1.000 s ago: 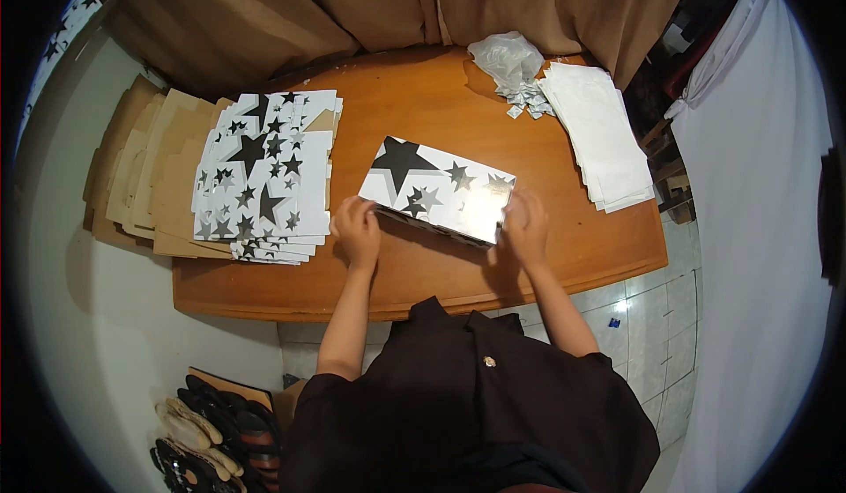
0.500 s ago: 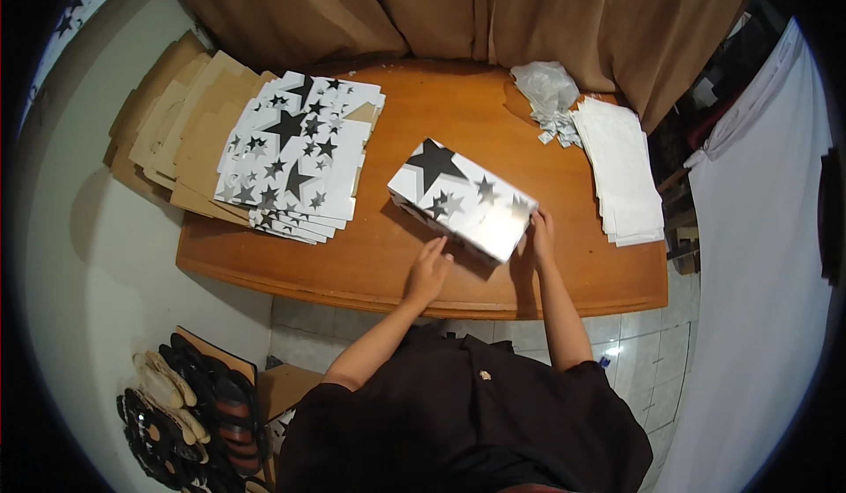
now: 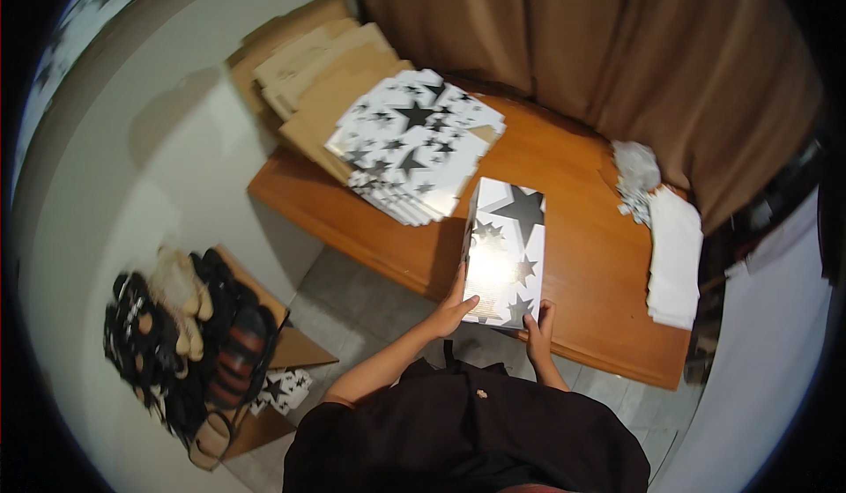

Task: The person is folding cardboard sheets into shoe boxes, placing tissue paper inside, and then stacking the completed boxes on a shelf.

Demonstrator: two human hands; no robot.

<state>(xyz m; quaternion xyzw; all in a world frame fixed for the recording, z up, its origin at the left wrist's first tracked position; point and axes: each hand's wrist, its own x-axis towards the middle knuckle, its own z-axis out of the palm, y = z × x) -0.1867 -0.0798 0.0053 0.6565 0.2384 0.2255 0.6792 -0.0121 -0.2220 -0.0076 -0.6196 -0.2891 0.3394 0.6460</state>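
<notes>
A closed white box printed with black and grey stars is held between my two hands over the table's front edge. My left hand grips its near left corner, the thumb lying on the top face. My right hand closes on the near right corner, its thumb against the edge. Light glares off the middle of the box. Beyond it and to the left lies a stack of flat star-printed cardboard blanks.
Plain brown cardboard sheets lean beside the blanks. A white paper stack and a crumpled plastic bag are at the right of the wooden table. Sandals and a floor box with a star-printed piece are at lower left.
The box has come off the table toward me and turned so its length points away from me. Both hands now grip its near end. My view has swung left.
</notes>
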